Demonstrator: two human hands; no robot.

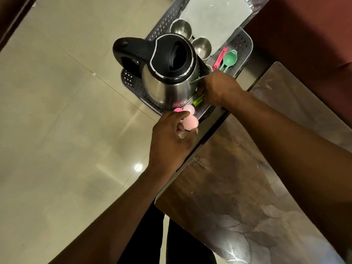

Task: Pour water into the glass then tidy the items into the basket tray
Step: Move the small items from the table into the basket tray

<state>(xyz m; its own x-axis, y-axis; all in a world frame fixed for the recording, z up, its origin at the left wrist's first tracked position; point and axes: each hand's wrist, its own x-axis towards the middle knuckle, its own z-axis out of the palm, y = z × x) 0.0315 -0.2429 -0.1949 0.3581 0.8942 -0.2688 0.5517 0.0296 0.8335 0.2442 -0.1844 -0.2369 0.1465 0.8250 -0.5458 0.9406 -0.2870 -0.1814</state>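
A steel kettle (167, 73) with a black lid and handle stands in the grey perforated basket tray (133, 82). My left hand (171, 138) holds pink round measuring spoons (189, 119) at the tray's near edge. My right hand (217, 88) is at the kettle's right side, fingers curled on a thin lime-green piece (198, 101) low in the tray; what that piece is stays unclear. Two steel cups (202, 47) stand behind the kettle. No glass shows.
A pink clip (219, 58) and a green funnel spoon (228, 60) lie in the tray's right part. A white sheet (213, 21) lies at the tray's far end. The brown marbled table (257, 168) is at right, beige floor tiles (66, 111) at left.
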